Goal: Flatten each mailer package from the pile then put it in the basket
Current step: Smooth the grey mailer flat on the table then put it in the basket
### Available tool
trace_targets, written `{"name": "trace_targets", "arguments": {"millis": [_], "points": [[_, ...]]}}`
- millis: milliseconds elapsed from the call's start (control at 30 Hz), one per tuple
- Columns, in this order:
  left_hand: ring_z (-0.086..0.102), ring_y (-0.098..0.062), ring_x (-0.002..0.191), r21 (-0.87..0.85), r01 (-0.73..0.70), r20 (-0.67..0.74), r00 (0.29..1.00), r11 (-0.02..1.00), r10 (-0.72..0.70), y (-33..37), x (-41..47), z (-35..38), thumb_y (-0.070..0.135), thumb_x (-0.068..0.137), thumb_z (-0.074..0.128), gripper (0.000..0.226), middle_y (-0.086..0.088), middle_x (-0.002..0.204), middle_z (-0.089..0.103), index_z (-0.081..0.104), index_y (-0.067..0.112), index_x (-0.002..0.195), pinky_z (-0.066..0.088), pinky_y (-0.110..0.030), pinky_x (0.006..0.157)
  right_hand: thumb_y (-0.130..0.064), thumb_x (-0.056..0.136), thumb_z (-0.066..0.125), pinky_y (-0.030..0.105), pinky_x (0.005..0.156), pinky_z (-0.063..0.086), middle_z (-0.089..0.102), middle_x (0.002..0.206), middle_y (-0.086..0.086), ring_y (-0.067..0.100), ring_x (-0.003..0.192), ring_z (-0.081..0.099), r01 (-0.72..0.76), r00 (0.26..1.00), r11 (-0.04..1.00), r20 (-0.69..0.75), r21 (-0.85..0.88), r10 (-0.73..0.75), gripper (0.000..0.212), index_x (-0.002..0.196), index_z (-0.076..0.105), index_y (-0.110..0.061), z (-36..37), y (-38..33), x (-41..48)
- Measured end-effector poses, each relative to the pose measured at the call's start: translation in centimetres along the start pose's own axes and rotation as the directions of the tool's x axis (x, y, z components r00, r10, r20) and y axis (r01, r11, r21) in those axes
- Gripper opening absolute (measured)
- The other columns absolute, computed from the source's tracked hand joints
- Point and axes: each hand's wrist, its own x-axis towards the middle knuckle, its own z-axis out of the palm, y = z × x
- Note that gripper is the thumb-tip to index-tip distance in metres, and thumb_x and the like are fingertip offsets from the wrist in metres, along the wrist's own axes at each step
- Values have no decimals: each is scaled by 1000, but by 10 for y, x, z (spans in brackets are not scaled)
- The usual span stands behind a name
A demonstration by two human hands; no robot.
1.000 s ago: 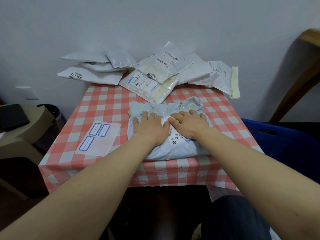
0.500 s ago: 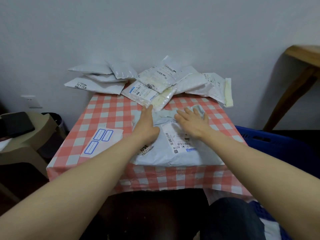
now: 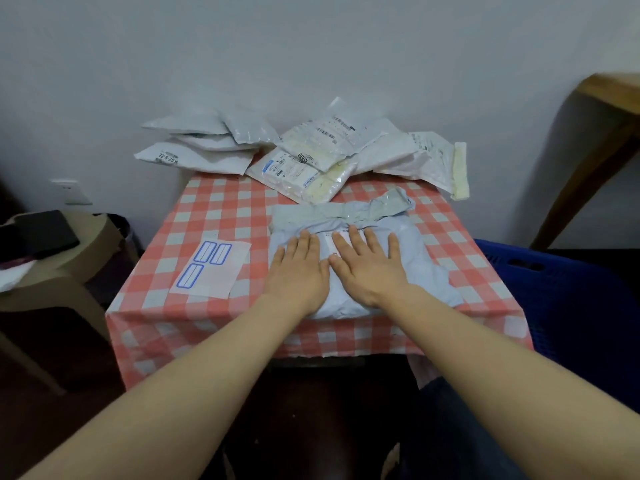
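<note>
Flattening step: I have left hand and right hand spread flat, pressing the grey mailer near the table front edge. Next, I judge, grip it and carry right to the blue basket.

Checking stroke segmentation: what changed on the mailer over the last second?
Both hands slid to the far end of the mailer, then came back: left hand and right hand now press flat, side by side, on its middle. Nothing gripped or released. Pile, label sheet and basket unchanged.
</note>
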Motion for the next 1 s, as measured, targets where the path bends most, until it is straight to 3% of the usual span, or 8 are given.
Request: {"name": "trace_targets", "arguments": {"millis": [533,1000], "points": [[8,-23,147,33,-14,32,999,999,13,0,5,0,32,103,16,54,-10,159,8,10,9,151,0,-35,118,-46,100,14,51,115,-8,12,159,-1,25,147,4,9,999,999,-49,-41,-11,52,150,20,-32,1,-5,4],[3,-25,147,70,-19,90,996,997,13,0,8,-4,34,102,14,56,-10,160,-1,5,9,152,-1,-40,119,-46,100,12,50,114,-12,2,160,-2,22,147,-3,17,999,1000,36,-25,-16,52,151,9,-34,-3,-3,7]]}}
